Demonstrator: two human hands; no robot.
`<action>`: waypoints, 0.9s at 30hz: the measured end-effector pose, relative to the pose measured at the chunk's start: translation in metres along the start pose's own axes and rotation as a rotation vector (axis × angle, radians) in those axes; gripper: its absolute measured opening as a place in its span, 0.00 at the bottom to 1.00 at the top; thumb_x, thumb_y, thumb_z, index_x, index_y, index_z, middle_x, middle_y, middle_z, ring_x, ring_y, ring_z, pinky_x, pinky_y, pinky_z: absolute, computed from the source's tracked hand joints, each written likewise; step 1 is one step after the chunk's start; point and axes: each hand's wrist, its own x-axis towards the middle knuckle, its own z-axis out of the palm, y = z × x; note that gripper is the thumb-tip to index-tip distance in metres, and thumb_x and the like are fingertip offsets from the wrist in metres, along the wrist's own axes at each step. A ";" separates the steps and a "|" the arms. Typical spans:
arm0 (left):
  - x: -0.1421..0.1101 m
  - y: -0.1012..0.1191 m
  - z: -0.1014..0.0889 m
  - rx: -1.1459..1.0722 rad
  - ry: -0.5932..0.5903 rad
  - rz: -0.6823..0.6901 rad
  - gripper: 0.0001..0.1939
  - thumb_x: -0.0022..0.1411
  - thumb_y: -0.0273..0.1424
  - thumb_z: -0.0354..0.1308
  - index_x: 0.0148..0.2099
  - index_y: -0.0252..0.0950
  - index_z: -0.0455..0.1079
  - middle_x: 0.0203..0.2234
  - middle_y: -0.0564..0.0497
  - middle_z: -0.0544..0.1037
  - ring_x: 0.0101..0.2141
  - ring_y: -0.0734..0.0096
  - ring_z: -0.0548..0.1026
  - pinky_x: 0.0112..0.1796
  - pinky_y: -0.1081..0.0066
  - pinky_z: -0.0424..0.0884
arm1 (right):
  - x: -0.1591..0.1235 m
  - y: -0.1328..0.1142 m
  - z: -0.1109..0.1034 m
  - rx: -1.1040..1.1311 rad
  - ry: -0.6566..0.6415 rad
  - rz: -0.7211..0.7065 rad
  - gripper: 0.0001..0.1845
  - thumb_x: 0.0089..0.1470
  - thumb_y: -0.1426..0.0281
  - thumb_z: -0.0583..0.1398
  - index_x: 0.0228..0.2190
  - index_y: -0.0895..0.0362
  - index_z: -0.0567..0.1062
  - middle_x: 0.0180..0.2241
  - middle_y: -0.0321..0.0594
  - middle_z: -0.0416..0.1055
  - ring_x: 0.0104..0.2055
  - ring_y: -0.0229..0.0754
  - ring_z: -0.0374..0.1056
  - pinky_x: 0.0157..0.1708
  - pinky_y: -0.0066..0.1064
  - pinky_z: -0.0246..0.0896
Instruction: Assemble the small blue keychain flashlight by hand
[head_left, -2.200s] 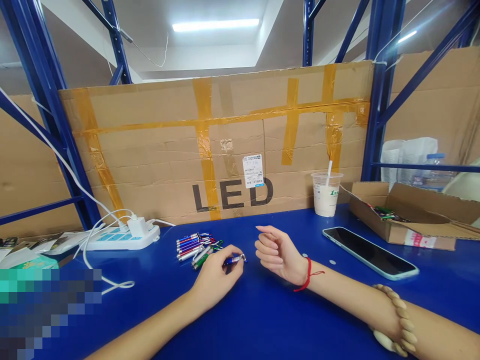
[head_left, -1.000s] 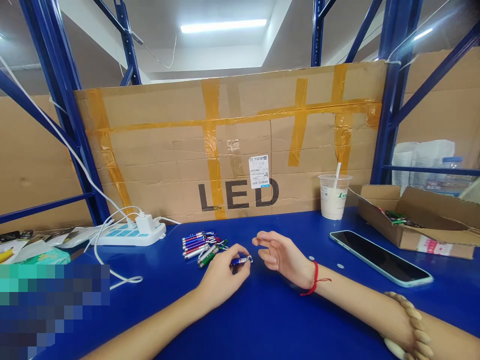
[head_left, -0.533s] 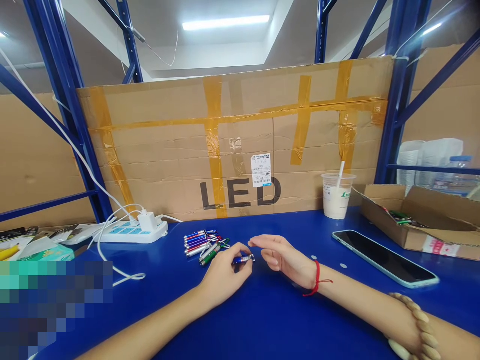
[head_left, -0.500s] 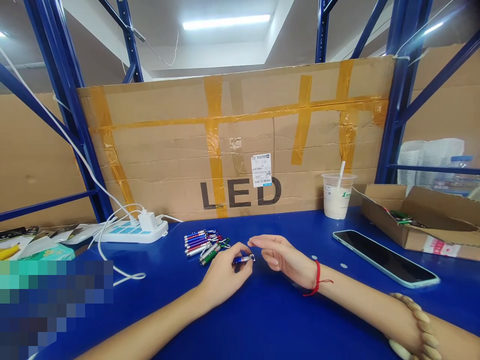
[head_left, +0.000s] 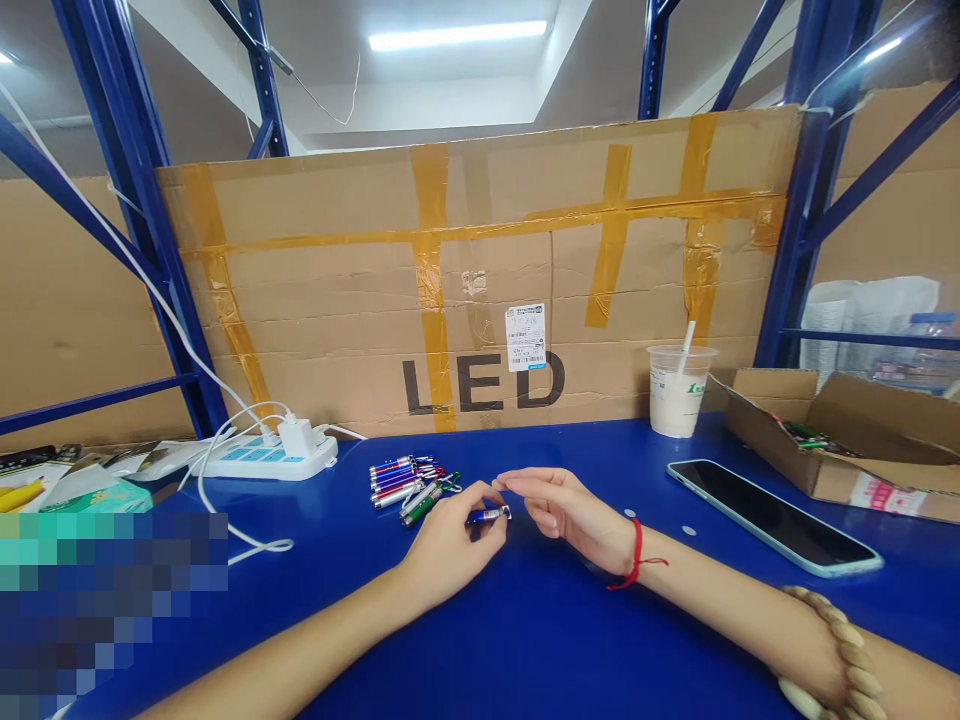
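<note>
Between thumb and fingers, my left hand [head_left: 448, 545] pinches a small blue flashlight [head_left: 487, 515] with a silver end. My right hand [head_left: 566, 515] is held just to its right, palm turned inward, fingers stretched out and holding nothing. Its fingertips come close to my left fingertips; whether they touch is hard to tell. Just beyond my left hand lies a pile of similar small flashlights [head_left: 401, 482] in blue, red and silver. A green one [head_left: 421, 505] lies at the near side of that pile, close to my left knuckles.
A white power strip [head_left: 262, 460] with cables stands at the left back. On the right are a phone [head_left: 772, 518], a drink cup with a straw [head_left: 677, 395] and an open cardboard box [head_left: 832, 480] with small items inside. A large cardboard sheet [head_left: 337, 330] closes off the back of the blue table [head_left: 480, 640].
The camera view has shifted slightly. Both hands and the blue flashlight keep practically the same pose.
</note>
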 end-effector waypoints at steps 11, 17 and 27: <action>0.001 0.000 0.000 0.002 0.002 -0.002 0.08 0.54 0.27 0.50 0.37 0.36 0.66 0.20 0.58 0.67 0.19 0.77 0.63 0.23 0.76 0.58 | -0.002 -0.004 0.006 0.025 0.006 0.012 0.18 0.37 0.59 0.66 0.26 0.59 0.72 0.12 0.24 0.52 0.14 0.26 0.45 0.15 0.23 0.38; 0.000 0.000 0.000 0.005 0.006 0.002 0.08 0.54 0.27 0.50 0.37 0.36 0.67 0.20 0.57 0.68 0.20 0.76 0.64 0.23 0.76 0.58 | -0.001 -0.003 0.004 0.021 -0.027 0.013 0.18 0.40 0.58 0.65 0.26 0.59 0.70 0.14 0.26 0.55 0.14 0.26 0.46 0.14 0.22 0.40; -0.001 0.001 0.000 -0.039 -0.003 0.024 0.09 0.55 0.27 0.49 0.38 0.34 0.67 0.20 0.56 0.68 0.20 0.76 0.63 0.22 0.77 0.59 | -0.001 -0.001 0.003 0.039 -0.033 0.009 0.15 0.42 0.60 0.64 0.25 0.59 0.71 0.20 0.30 0.63 0.15 0.25 0.49 0.14 0.22 0.42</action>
